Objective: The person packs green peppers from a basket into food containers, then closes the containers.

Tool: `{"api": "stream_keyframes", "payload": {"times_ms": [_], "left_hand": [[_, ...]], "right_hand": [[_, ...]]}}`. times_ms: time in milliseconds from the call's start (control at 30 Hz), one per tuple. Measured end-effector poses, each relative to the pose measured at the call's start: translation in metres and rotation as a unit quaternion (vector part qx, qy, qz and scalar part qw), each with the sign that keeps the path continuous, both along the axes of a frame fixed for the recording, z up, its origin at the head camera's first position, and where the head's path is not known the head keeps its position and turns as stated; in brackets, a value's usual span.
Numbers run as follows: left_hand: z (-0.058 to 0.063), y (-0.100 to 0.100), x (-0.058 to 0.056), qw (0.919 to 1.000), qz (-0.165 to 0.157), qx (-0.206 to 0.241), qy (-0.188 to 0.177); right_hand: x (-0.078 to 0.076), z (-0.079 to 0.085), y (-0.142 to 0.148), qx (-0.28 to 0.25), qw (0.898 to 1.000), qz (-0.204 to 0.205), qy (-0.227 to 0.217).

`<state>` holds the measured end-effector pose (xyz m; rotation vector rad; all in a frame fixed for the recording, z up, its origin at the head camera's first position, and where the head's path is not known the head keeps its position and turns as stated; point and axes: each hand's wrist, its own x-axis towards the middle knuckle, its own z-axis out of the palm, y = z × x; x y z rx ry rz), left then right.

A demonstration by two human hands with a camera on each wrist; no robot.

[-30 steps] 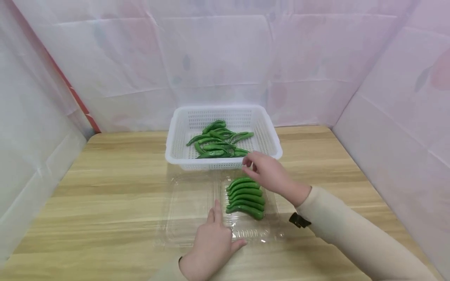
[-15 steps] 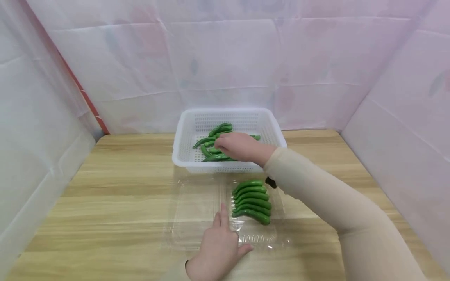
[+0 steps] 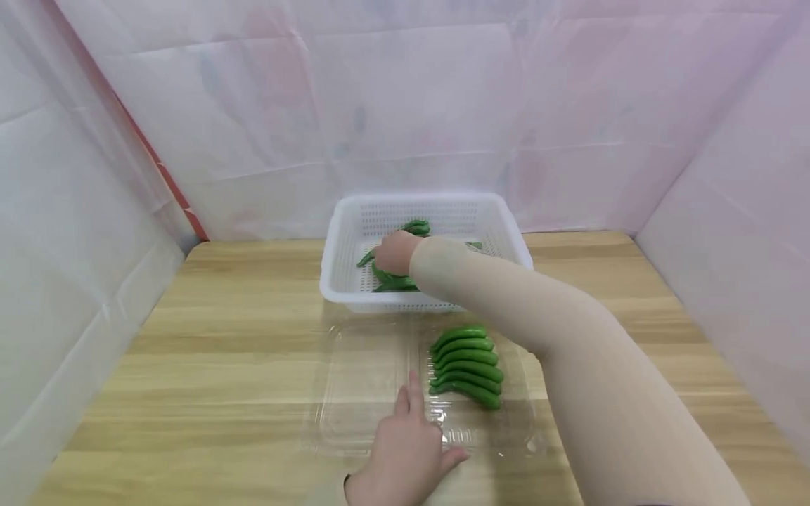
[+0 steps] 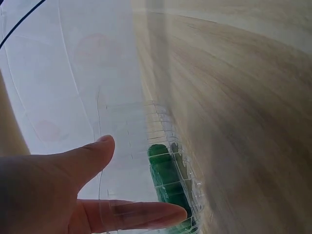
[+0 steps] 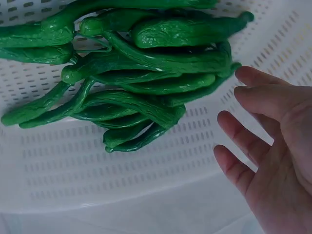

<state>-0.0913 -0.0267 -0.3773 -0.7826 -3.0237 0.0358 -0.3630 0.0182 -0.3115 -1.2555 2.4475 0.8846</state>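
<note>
My right hand [image 3: 396, 253] reaches into a white perforated basket [image 3: 367, 298] of green chili peppers [image 5: 161, 61]. In the right wrist view its thumb and forefinger are right at the thin tip of one pepper, while the other fingers stay spread and loosely bent. A clear plastic clamshell container [image 3: 357, 393] lies unfolded on the table. My left hand [image 3: 405, 450] rests at its near edge, two fingers straight along the fold and the thumb out to the side. Several green peppers [image 3: 467, 365] lie in a neat row in the container's right half.
The basket stands at the back of the wooden table [image 3: 209, 365], just behind the container. White patterned sheeting [image 3: 418, 105] encloses the back and both sides. My right sleeve [image 3: 569, 337] crosses over the table's right part.
My right hand has moved from the basket's front right rim, over the top row of peppers, leftward and down among the peppers in the basket. The left hand stays at the container's fold.
</note>
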Motion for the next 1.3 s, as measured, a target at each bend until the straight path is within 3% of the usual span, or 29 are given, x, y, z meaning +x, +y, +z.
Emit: {"api": "stream_keyframes", "payload": {"times_ms": [267, 633, 733, 1000, 1100, 1200, 1300], "left_hand": [[0.003, -0.001, 0.008, 0.9998, -0.009, -0.004, -0.017], [0.002, -0.003, 0.012, 0.9997, -0.021, -0.007, 0.013], [0.002, -0.003, 0.01, 0.9996, -0.025, -0.003, 0.015], [0.001, -0.005, 0.008, 0.9999, -0.013, -0.01, 0.002], [0.0, -0.004, 0.008, 0.9999, -0.011, -0.01, 0.002], [-0.001, -0.004, 0.008, 0.9998, -0.015, -0.008, 0.014], [-0.001, -0.003, 0.007, 0.9998, -0.014, -0.004, 0.015]], "right_hand": [[-0.001, -0.026, -0.009, 0.04, 0.999, -0.001, -0.001], [0.008, -0.02, -0.011, 0.038, 0.997, 0.067, -0.016], [0.008, -0.02, -0.009, 0.039, 0.998, 0.045, -0.024], [0.012, -0.023, -0.003, 0.027, 0.994, -0.073, -0.073], [0.01, -0.023, -0.001, -0.001, 0.991, -0.095, -0.092], [0.007, -0.016, 0.004, -0.072, 0.988, -0.089, -0.101], [0.004, -0.007, 0.012, -0.158, 0.978, -0.078, -0.112]]}}
